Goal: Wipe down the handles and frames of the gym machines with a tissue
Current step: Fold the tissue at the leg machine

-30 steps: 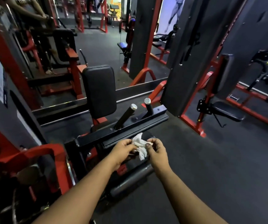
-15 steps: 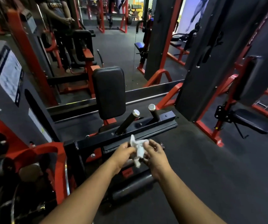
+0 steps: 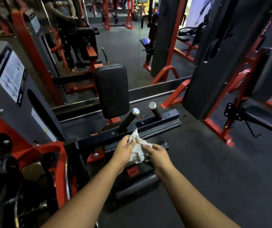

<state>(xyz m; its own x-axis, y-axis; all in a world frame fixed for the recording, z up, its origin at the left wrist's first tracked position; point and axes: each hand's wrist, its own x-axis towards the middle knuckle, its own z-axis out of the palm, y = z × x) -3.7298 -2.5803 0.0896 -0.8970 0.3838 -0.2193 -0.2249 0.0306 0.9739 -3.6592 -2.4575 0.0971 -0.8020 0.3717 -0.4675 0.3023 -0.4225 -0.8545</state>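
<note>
A crumpled white tissue [image 3: 137,149] hangs between both hands, just above the machine in front of me. My left hand [image 3: 123,151] pinches its upper left corner. My right hand [image 3: 157,156] grips its right side. Just beyond the hands runs the machine's black cross frame [image 3: 148,126], with two black handles rising from it: a left handle [image 3: 127,120] and a right handle [image 3: 155,111], each with a silver end cap. Neither hand touches the frame or a handle. A black back pad [image 3: 111,90] stands behind the handles.
A grey weight-stack housing [image 3: 12,89] and red frame parts [image 3: 49,150] crowd the left. A black column [image 3: 214,55] and a red-framed seat [image 3: 261,117] stand to the right. A mirror behind shows a person [image 3: 63,12]. Dark rubber floor [image 3: 214,178] spreads to the lower right.
The view has tilted up and shifted. Both hands keep working the tissue, which is now spread wider between them, with a corner sticking up by the left hand.
</note>
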